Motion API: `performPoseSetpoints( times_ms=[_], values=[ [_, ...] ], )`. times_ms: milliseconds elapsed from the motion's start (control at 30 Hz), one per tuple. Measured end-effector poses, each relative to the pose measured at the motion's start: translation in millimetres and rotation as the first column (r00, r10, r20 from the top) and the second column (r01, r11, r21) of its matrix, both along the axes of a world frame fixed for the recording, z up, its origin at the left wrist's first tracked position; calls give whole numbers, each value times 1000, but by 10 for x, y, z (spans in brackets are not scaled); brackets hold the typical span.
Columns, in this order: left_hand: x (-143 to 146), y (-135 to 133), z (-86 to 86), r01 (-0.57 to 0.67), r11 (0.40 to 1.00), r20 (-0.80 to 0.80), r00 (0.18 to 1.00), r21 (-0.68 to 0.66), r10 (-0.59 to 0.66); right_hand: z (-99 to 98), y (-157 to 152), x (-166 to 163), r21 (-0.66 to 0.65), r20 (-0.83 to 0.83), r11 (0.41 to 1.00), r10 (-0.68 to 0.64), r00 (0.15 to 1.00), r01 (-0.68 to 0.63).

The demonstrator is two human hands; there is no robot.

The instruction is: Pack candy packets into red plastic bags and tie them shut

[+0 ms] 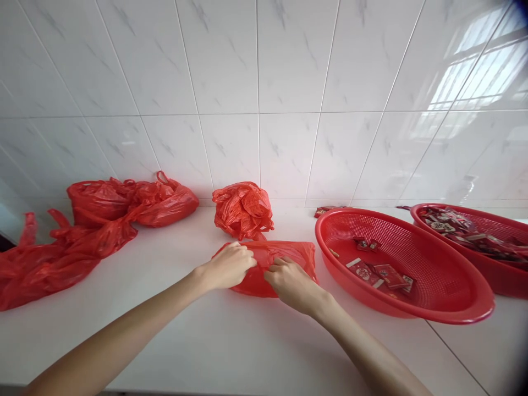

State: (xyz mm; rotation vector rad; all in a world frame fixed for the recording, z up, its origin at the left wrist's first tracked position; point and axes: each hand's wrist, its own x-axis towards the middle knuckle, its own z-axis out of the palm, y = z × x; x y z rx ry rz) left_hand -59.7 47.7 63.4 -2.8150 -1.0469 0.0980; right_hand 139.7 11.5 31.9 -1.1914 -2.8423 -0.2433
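Observation:
A thin red plastic bag [295, 252] lies on the white counter in front of me. My left hand [233, 264] is closed, its fingers gripping the bag's film near the middle. Close beside it, my right hand [295, 283] pinches the same bag from the right. The fingertips of both hands face each other with a small gap between them. Just behind the bag sits a crumpled bundle of red plastic bags [242, 210]. Whether anything is inside the bag in my hands, I cannot tell.
At right stands a red perforated basket [454, 286] with several small red packets [390, 275] inside. A second red basket [509, 278] beyond it holds many packets. Filled, knotted red bags [165, 203] line the left side. A tiled wall [289, 159] closes off the back.

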Motion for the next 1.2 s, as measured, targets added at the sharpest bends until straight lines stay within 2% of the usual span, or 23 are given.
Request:
performPoseSetpoints(
  times_ms=[33,100,167,267,433,600,700,800,900,967,1033,1100,1133,1200],
  values=[
    [-12,45,-77,-21,1000,-31,999,4,22,-6,25,8,28,-14,997,67,998,-67],
    [-52,133,-218,-48,999,-36,998,-3,48,-35,95,35,87,-50,990,117,992,-113],
    [-95,195,-324,-54,998,-19,998,-21,54,-95,188,76,122,-75,988,102,992,-92],
    [-140,233,-412,-61,997,-5,998,-51,61,-227,329,151,101,-70,995,3,998,4],
    [-212,275,-407,-136,986,-51,990,-100,132,-350,420,218,40,-55,972,-228,972,231],
    [-294,340,-347,-168,978,-35,986,-128,164,-271,354,182,-122,21,881,-458,889,456],
    [-280,331,-350,-161,973,-38,987,-163,157,-212,306,162,-219,97,818,-525,846,533],
    [-230,289,-340,-140,967,-19,990,-212,139,-155,253,165,-231,99,800,-547,831,554],
    [-187,250,-288,-128,964,14,991,-235,135,-100,175,168,-132,-1,860,-498,867,494],
    [-167,235,-250,-130,963,9,991,-234,136,-73,118,156,1,-80,927,-373,924,374],
    [-151,228,-231,-131,965,0,991,-226,135,-65,79,135,132,-132,971,-182,975,199],
    [-139,221,-232,-116,976,-2,993,-187,117,-85,79,118,208,-148,977,-19,989,50],
    [-136,217,-239,-96,984,0,995,-150,97,-106,97,116,218,-149,976,18,989,15],
    [-140,207,-256,-45,997,1,999,-55,46,-163,160,130,175,-138,984,-3,990,28]
  ],
)
